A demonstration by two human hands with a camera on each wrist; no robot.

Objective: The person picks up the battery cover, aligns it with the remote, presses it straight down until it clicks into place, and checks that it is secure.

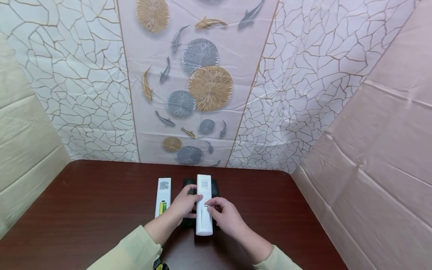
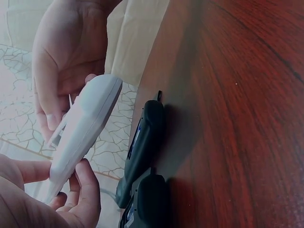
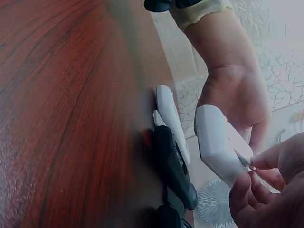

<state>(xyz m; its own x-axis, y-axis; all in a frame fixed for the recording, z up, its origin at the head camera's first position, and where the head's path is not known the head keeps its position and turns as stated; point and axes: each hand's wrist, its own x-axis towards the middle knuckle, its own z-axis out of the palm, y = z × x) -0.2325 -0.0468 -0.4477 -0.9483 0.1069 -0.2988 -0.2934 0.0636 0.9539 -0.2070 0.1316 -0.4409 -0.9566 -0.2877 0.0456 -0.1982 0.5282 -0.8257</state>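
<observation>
My left hand [image 1: 183, 204] grips a white remote control [image 1: 204, 187] by its side, back face up, above the table. At the remote's battery compartment, the fingertips of my right hand [image 1: 227, 217] pinch a thin white battery cover [image 2: 58, 132], which stands tilted away from the body. A small greenish patch shows by those fingertips in the head view; I cannot tell what it is. To the left on the table lies a second white remote control [image 1: 164, 193], with green and yellow batteries [image 1: 163, 207] visible in its back.
Behind and below the held remote, two black handheld devices [image 2: 145, 137] lie side by side on the dark red wood table [image 1: 101, 210]. A patterned cloth [image 1: 209, 90] hangs along the table's far edge. Beige cloth panels [image 1: 378, 150] close off both sides.
</observation>
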